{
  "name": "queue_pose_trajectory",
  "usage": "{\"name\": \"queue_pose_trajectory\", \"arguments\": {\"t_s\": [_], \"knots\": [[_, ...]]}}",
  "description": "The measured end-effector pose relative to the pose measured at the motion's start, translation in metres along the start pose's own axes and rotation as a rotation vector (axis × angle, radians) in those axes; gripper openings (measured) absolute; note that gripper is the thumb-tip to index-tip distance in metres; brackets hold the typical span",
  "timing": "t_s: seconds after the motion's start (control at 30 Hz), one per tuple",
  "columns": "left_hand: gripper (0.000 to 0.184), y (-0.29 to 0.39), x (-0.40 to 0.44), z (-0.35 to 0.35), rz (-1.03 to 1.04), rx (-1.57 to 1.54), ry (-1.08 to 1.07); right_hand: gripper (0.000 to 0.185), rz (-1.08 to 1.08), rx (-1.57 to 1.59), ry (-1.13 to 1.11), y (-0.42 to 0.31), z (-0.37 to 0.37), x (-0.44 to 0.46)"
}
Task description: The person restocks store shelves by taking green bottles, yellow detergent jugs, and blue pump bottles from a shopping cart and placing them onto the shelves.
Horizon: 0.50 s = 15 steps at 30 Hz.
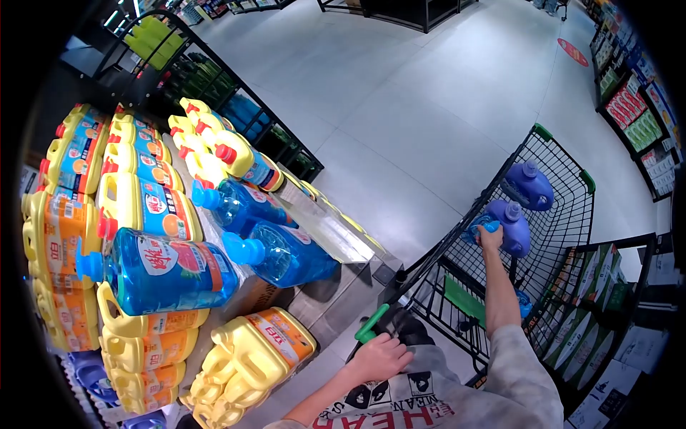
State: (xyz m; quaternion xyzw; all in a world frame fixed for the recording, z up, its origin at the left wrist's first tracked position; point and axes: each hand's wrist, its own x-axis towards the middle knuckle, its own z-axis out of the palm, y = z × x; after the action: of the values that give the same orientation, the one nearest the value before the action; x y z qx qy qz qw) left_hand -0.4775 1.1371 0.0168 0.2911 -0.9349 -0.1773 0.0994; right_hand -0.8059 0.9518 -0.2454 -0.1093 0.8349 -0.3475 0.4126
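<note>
My right hand [490,236] reaches into the black wire shopping cart [564,207], its fingers closed round the neck of a blue bottle [471,234], most of which is hidden. Beside it, two purple jugs with light caps, the nearer jug [516,232] and the farther jug [530,191], stand in the basket. A further blue item [524,304] shows partly behind my forearm. My left hand [384,357] is closed at the cart's green-ended handle [371,323], close to my shirt.
Left of me, a display holds stacked yellow detergent jugs [150,207]. Three blue bottles lie on it, one nearest [171,272]. More yellow jugs [250,357] stand below at its front. Boxed goods [589,307] line the right side. Grey floor [400,121] stretches ahead.
</note>
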Motion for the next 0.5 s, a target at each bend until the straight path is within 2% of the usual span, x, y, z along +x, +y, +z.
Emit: {"name": "queue_pose_trajectory", "arguments": {"t_s": [0.07,0.23,0.3,0.33,0.4,0.5], "knots": [[0.008,0.0,0.0,0.001,-0.005,-0.012,0.016,0.056,-0.024,-0.05,0.015,0.005,-0.002,0.0],[0.009,-0.002,0.002,0.005,0.032,-0.031,0.026,0.065,-0.253,-0.173,0.149,0.062,-0.007,0.033],[0.008,-0.004,0.004,0.004,0.041,-0.016,0.041,0.065,-0.219,-0.146,-0.008,0.048,-0.025,0.01],[0.008,-0.004,0.003,0.004,0.054,-0.008,0.039,0.065,-0.23,-0.155,-0.005,0.042,-0.031,0.0],[0.008,-0.005,0.003,0.012,0.054,-0.005,0.083,0.056,-0.198,-0.149,-0.084,0.026,-0.047,-0.022],[0.007,-0.005,0.005,0.011,0.047,0.02,0.117,0.05,-0.28,-0.321,-0.047,0.004,-0.071,-0.055]]}}
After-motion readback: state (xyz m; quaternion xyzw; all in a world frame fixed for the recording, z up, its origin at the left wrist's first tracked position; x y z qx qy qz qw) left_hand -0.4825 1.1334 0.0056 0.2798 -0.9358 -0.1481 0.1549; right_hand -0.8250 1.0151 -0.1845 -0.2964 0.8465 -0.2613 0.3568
